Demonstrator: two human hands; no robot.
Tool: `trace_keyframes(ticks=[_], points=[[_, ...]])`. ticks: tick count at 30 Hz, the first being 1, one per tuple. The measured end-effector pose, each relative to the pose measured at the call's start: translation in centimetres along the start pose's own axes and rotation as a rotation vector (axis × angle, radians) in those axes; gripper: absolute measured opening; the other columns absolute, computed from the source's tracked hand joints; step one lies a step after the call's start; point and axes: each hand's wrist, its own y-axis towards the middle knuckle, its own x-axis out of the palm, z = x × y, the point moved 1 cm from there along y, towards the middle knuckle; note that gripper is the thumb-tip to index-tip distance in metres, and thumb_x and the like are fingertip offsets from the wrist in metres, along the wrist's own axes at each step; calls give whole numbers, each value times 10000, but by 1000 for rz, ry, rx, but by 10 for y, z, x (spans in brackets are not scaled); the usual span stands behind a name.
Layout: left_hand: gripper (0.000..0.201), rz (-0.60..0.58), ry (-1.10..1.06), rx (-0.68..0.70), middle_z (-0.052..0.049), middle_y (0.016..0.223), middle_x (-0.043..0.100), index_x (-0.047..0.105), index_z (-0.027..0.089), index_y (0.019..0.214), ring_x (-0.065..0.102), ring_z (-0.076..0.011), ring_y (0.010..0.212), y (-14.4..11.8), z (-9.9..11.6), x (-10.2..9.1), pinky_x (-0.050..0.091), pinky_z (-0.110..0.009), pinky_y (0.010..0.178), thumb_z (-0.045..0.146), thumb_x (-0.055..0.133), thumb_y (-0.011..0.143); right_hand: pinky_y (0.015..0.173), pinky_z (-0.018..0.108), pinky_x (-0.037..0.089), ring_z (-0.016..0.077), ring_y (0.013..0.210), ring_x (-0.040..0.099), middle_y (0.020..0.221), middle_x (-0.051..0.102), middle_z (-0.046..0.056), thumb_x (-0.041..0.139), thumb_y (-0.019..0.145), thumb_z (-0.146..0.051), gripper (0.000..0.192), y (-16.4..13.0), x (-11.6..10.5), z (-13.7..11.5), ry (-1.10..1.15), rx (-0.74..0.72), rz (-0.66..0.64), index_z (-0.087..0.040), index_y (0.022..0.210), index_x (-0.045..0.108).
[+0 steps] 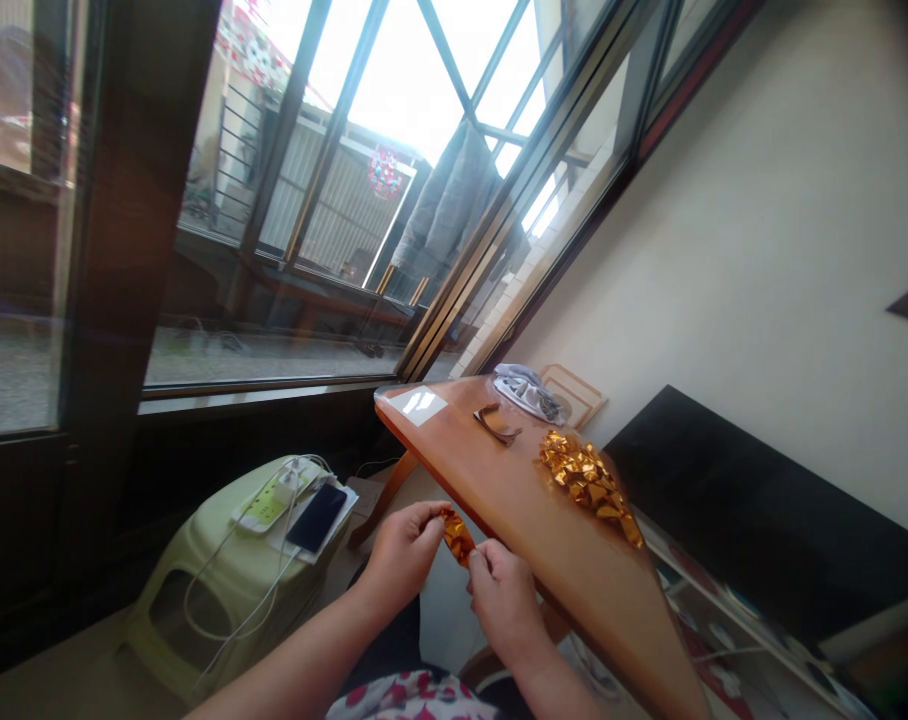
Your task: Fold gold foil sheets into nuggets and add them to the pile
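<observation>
Pinching gold foil piece by its two ends, clamping it between fingers of left hand and right hand, holding it just beside near long edge of worktop, probably handling light, crinkly, slippery, easily torn, so best gripping at those ends.

Here's a foil piece between your left grip and right grip, by the tabletop's near edge. The foil heap sits along the right side; farther back a strip, then a cloth bundle behind it, a sheet at the far left corner. On your left, a stool carries a power strip, phone just right of it.
</observation>
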Motion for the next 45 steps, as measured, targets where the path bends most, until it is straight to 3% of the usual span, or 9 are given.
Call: trace_keyframes(ticks=[8, 13, 18, 23, 26, 32, 39, 43, 45], points=[[253, 25, -68, -29, -49, 858, 778, 753, 174, 910, 715, -218, 809, 2, -1, -2, 517, -275, 730, 385, 614, 901, 490, 247, 373, 171, 554, 563, 587, 634, 17, 458, 926, -459, 366, -2, -1, -4, 112, 41, -21, -206, 732, 637], [256, 53, -15, 7, -55, 889, 771, 747, 181, 939, 706, -217, 835, 2, -5, -4, 514, -284, 756, 389, 597, 926, 457, 241, 376, 154, 489, 544, 549, 608, 9, 489, 912, -554, 414, -3, 1, -2, 162, 117, -59, -219, 676, 552], [230, 51, 100, 86, -55, 937, 753, 746, 206, 984, 694, -210, 873, -3, -4, -2, 501, -289, 783, 357, 578, 945, 426, 236, 381, 137, 428, 504, 519, 558, -21, 488, 903, -529, 383, -3, 3, -3, 273, 217, -111, -224, 672, 506], [224, 21, 189, 184, -52, 922, 725, 744, 224, 1005, 671, -203, 867, -4, 1, -1, 482, -297, 790, 339, 558, 951, 417, 231, 352, 131, 418, 487, 497, 533, -32, 494, 905, -507, 374, 0, 5, -4, 303, 180, -79, -222, 663, 490], [226, 42, 121, 127, -59, 917, 731, 749, 211, 970, 668, -211, 864, 5, -1, -1, 480, -301, 784, 353, 576, 933, 427, 232, 361, 127, 408, 494, 513, 551, -29, 471, 923, -585, 437, 3, 6, -4, 405, 215, -121, -204, 724, 550], [291, 38, -171, -180, -45, 724, 704, 741, 160, 837, 613, -178, 662, 40, -11, 2, 448, -266, 608, 445, 683, 822, 474, 237, 404, 126, 463, 533, 602, 593, -6, 449, 923, -685, 539, 13, 2, 2, 570, 194, -61, -179, 843, 614], [377, -47, -218, -262, -55, 686, 695, 727, 136, 808, 612, -158, 607, 76, -7, 16, 431, -238, 548, 510, 698, 761, 635, 272, 515, 176, 720, 618, 852, 671, 37, 579, 909, -576, 423, 35, -6, 19, 652, 26, 51, -192, 1079, 630], [427, -112, -221, -277, -77, 730, 715, 730, 122, 849, 656, -180, 666, 99, -3, 34, 447, -239, 568, 538, 699, 756, 627, 275, 510, 161, 665, 603, 824, 658, 19, 597, 904, -552, 405, 54, -21, 32, 665, 5, 96, -193, 1091, 614], [437, -131, -210, -276, -83, 754, 722, 732, 118, 884, 672, -187, 698, 110, -2, 45, 459, -244, 585, 538, 684, 770, 603, 261, 491, 148, 626, 595, 773, 645, 7, 581, 909, -569, 394, 62, -30, 40, 694, 38, 91, -189, 1009, 616]])
